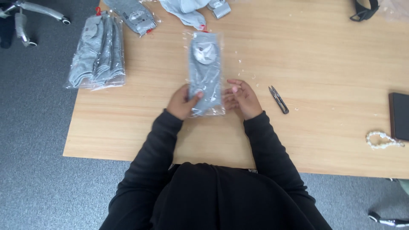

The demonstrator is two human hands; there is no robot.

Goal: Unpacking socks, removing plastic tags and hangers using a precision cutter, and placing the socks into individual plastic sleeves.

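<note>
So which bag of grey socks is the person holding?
The single clear bag of grey socks lying lengthwise mid-table: the left hand grips its near end, the right hand touches it. The stack of bags at the left edge lies untouched.

Your grey sock pack (205,72): clear plastic sleeve, round grey label near the top, red hanger tab at far end. Lies flat lengthwise on the table, near end pinched.

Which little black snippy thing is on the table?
On the light wooden table, look just past the person's right hand. The small black thread snips lie there alone, touching nothing. They are the only thin, pointed tool; the neighbours are bagged grey socks.
</note>
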